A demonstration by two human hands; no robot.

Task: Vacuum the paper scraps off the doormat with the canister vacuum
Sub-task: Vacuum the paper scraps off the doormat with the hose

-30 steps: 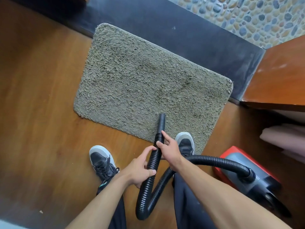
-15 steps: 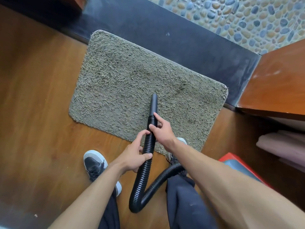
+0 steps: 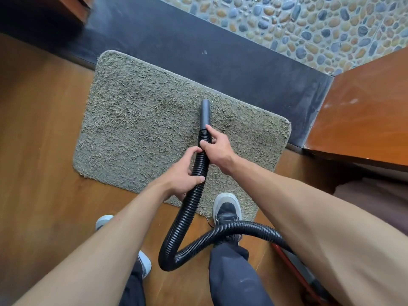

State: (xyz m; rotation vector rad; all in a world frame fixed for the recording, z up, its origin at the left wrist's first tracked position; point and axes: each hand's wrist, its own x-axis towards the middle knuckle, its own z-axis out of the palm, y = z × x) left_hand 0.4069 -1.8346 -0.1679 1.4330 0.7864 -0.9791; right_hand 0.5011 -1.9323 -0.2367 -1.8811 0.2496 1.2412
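A person stands over a shaggy grey-green doormat that lies on a wooden floor, its far edge against a dark stone strip. Beyond that strip, from about 12 to 2 o'clock, runs a band of pebbles. A reddish-brown wooden panel fills the 3 o'clock side.

Both hands are closed around a black ribbed hose. The right hand grips it nearer the tip, with the forefinger laid along the ribs. The left hand wraps it just behind, at about 7 o'clock from the right one, and the two nearly touch. Past the right hand the hose ends in a smooth black nozzle, which points toward 12 o'clock and sits over the far middle part of the mat, close to its far edge; contact with the pile cannot be made out.

Behind the hands the hose drops toward 6 o'clock, loops on the floor, then bends off toward 4 o'clock, passing over the right shoe, whose toe rests on the near edge of the mat. The left shoe stands on bare floor at about 7 o'clock. A sliver of the red vacuum body shows under the right forearm at 5 o'clock. No paper scraps can be picked out on the mat's pile.
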